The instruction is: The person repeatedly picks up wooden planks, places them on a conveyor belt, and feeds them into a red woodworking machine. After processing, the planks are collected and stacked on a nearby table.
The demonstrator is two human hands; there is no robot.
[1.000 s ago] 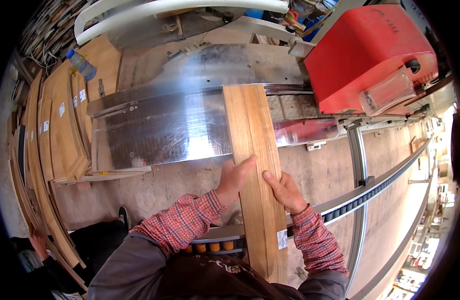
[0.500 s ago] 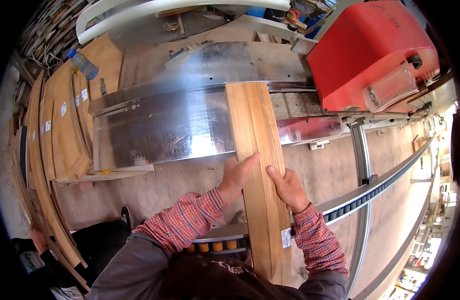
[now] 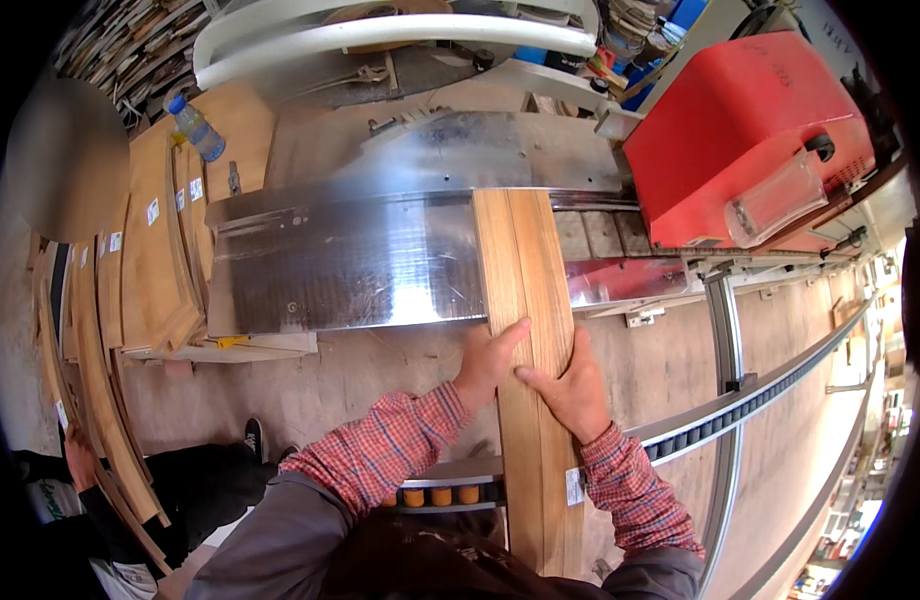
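Long light-brown wooden boards [image 3: 525, 270], with a seam running along them, extend from near my body to the steel machine table [image 3: 350, 260]. Their far end lies on that table, against its raised back edge. My left hand [image 3: 488, 362] grips their left edge, thumb on top. On the opposite edge my right hand [image 3: 572, 388] is closed, its thumb stretched across the upper face; its fingers underneath are hidden. A small white label [image 3: 575, 486] is stuck to the right edge near my right forearm.
Right of the table stands a red machine housing [image 3: 745, 140]. A roller rail [image 3: 760, 395] crosses at right, and orange rollers [image 3: 440, 495] sit left of the boards. Curved wooden pieces [image 3: 160, 260] and a plastic bottle [image 3: 198, 130] lie at left, where another person's hand [image 3: 78, 455] holds strips.
My right thumb has moved left across the boards' top, and its hand has tilted. The view has shifted, so the table appears lower. The other person's blurred head has come in at left.
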